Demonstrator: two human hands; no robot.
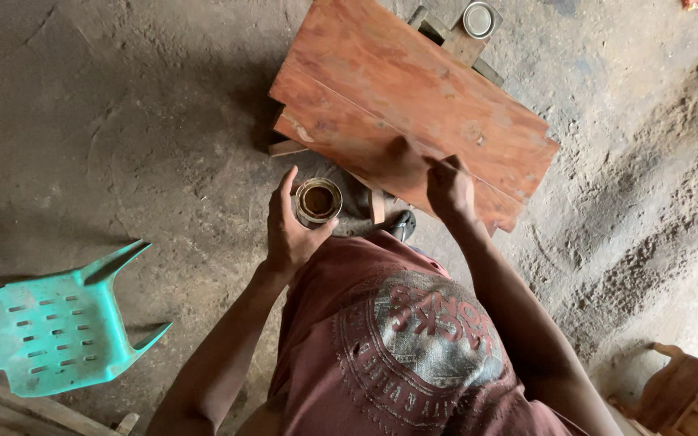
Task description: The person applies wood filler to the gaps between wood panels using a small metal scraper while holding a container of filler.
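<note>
Above dirt floor: left hand [288, 234] fingers wrap small tin [318, 201]; right hand [448, 188] fingers pressed together on reddish board [414, 97].

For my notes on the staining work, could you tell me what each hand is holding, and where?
The left hand grips a small open tin around its side wall. The right hand pinches something against the reddish wooden board; what it holds cannot be told.

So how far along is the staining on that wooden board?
Most of the wooden board already looks reddish-brown, though patchy near its lower-left edge. The left hand holds an open tin of dark liquid; the right hand presses on the board's near edge, what it grips too blurred to tell. That near strip and the pale patches look left to cover.
</note>
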